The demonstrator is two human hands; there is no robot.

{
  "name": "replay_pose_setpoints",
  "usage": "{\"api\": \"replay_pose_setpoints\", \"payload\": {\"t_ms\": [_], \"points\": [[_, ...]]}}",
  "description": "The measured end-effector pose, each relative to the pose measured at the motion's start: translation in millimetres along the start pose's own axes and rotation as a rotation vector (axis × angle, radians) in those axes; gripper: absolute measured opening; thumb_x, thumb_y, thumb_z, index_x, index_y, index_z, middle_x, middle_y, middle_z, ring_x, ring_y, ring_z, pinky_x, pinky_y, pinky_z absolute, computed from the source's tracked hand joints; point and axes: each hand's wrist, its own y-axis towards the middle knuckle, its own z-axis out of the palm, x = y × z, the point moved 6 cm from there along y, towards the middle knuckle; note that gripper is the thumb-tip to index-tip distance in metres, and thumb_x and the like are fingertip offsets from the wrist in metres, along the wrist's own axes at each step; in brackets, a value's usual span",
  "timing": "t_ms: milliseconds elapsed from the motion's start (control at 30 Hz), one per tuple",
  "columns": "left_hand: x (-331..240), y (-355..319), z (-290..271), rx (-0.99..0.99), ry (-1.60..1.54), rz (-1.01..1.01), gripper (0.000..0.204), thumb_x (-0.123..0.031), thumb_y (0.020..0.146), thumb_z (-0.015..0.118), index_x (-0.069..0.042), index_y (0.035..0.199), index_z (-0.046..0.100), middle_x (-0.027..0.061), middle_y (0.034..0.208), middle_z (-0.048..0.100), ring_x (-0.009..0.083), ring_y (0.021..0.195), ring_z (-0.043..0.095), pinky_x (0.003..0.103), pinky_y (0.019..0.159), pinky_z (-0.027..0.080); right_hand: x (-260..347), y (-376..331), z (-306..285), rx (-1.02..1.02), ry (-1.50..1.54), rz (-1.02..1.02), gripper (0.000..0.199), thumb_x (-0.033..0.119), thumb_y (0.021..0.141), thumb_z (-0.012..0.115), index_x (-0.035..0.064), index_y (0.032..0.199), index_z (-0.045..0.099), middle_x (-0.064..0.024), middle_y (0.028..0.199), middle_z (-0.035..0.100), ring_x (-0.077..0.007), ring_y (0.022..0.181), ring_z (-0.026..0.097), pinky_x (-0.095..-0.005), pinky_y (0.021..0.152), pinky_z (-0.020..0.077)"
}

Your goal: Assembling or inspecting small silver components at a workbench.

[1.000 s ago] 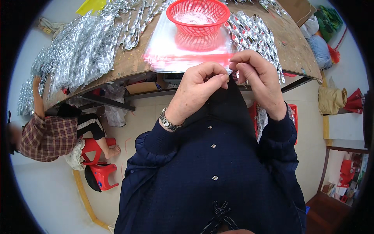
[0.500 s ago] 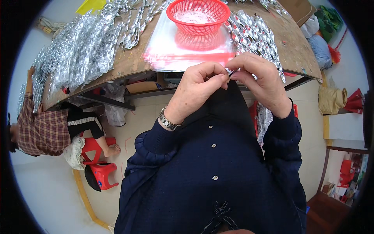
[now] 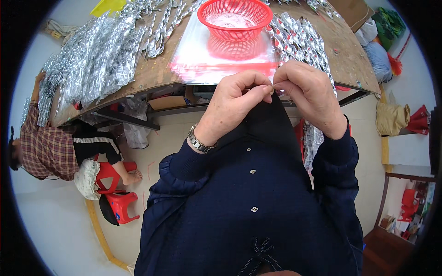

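Observation:
My left hand (image 3: pixel 240 102) and my right hand (image 3: pixel 309 94) meet fingertip to fingertip in front of the table edge. Both are closed in a pinch; whatever lies between the fingers is too small to make out. Just beyond them lies a stack of clear plastic bags (image 3: pixel 198 50) with red edges. A red plastic basket (image 3: pixel 235 34) stands on that stack, with thin whitish strands inside. Right of the bags, shiny silver twisted strips (image 3: pixel 299 39) with red spots are laid in rows.
More silver twisted ornaments (image 3: pixel 103 50) cover the table's left side. A co-worker in a plaid shirt (image 3: pixel 50 149) sits at the far left, one hand on the ornaments. Red stools (image 3: pixel 123 204) stand there. Under the table is a cardboard box (image 3: pixel 168 102).
My right hand has shifted slightly, and the fingertips of both hands have changed their pinch a little. The co-worker at the left has moved slightly, raising an arm along the ornaments.

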Motion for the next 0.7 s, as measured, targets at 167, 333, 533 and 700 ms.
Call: {"api": "replay_pose_setpoints", "payload": {"t_ms": [167,333,533,700], "points": [[-4.3,3.0,-0.7,0.008,0.042,0.034,0.014,-0.009,0.094,0.056,0.002,0.1,0.063,0.0036,0.085,0.064,0.0095,0.081,0.06,0.022,0.074,0.046,-1.4,4.0,-10.3,-0.019,0.018,0.049,0.007,-0.005,0.081,0.059,-0.0012,0.086,0.057,-0.0083,0.078,0.058,-0.0187,0.069,0.057,-0.0281,0.063,0.0452],[-0.3,7.1,-3.4,0.006,0.051,0.091,0.013,-0.007,0.093,0.056,0.002,0.1,0.063,0.0043,0.085,0.064,0.0105,0.08,0.061,0.023,0.074,0.047,-14.1,2.0,-12.3,-0.094,0.305,0.254,0.002,0.001,0.087,0.058,-0.0005,0.086,0.058,-0.003,0.072,0.058,-0.0083,0.063,0.055,-0.0233,0.057,0.0448],[15.9,12.6,-9.3,-0.023,-0.011,0.104,0.012,-0.005,0.092,0.058,0.002,0.101,0.063,0.0043,0.086,0.064,0.0106,0.08,0.061,0.023,0.073,0.048,-25.7,-1.8,-9.1,-0.114,0.541,0.409,0.006,0.002,0.089,0.054,-0.0005,0.086,0.059,-0.0005,0.074,0.06,-0.0048,0.062,0.052,-0.0198,0.057,0.0427],[29.5,16.1,-16.4,-0.082,-0.046,0.118,0.012,-0.006,0.091,0.058,0.003,0.096,0.064,0.0035,0.079,0.063,0.009,0.073,0.06,0.022,0.069,0.048,-41.0,-11.1,3.3,-0.098,0.744,0.474,0.006,0.008,0.094,0.053,0.0034,0.091,0.056,-0.0058,0.087,0.066,-0.0032,0.064,0.05,-0.0179,0.062,0.0416]]}}
